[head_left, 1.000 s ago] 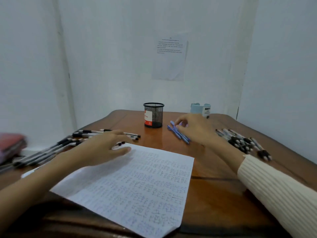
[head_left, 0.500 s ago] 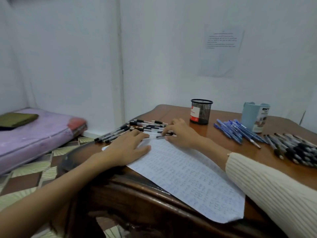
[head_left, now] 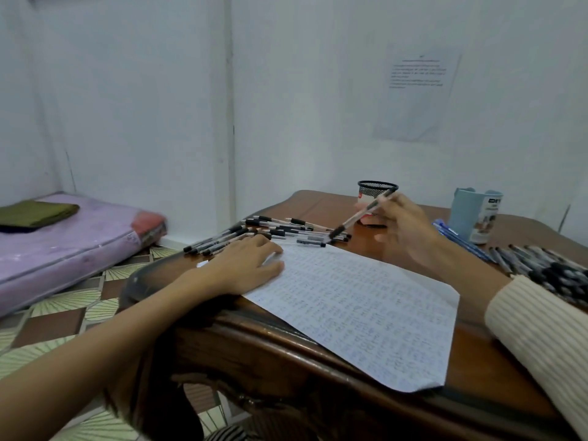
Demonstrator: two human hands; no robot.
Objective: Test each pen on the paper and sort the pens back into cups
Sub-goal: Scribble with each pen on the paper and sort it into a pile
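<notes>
My right hand (head_left: 402, 229) holds a clear pen with a black cap (head_left: 359, 216) lifted above the table, its capped end pointing down-left over the far pile of black-capped pens (head_left: 264, 232). My left hand (head_left: 251, 264) rests flat on the left edge of the written-on paper (head_left: 366, 310). Behind my right hand stands the black mesh cup (head_left: 377, 190), partly hidden. The light blue cup (head_left: 475, 216) stands to its right. Blue pens (head_left: 458, 240) lie beside that cup, and more black pens (head_left: 547, 268) lie at the right.
The wooden table (head_left: 286, 348) has a curved carved front edge. A purple mattress (head_left: 73, 237) with a folded green cloth (head_left: 35, 214) lies on the tiled floor at left. A printed sheet (head_left: 415, 90) hangs on the white wall.
My right hand has picked one pen out of the far pile and raised it toward the mesh cup. My left hand stays on the paper. The view has stayed turned left.
</notes>
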